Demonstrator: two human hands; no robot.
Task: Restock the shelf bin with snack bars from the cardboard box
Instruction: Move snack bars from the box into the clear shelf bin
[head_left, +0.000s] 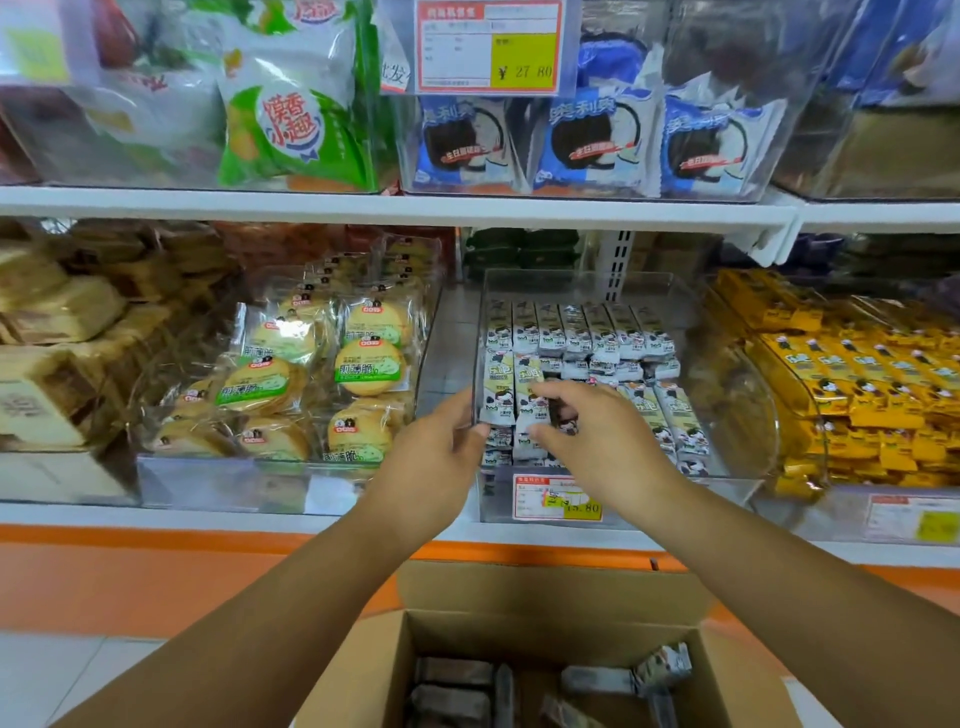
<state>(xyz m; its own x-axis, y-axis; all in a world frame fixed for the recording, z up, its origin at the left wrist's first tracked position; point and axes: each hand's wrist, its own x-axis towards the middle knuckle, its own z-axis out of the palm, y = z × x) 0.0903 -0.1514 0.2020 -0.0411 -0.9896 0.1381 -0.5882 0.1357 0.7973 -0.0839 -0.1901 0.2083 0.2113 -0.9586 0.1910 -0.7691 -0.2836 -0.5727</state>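
Shelf bin (727, 312), part-filled with snack bars (576, 332): left hand (436, 447) grips its front-left wall, right hand (587, 436) pinches bars just inside that corner, cardboard box (519, 587) below the bin; the bars are probably light, slippery and crushable, best held across the long sides.
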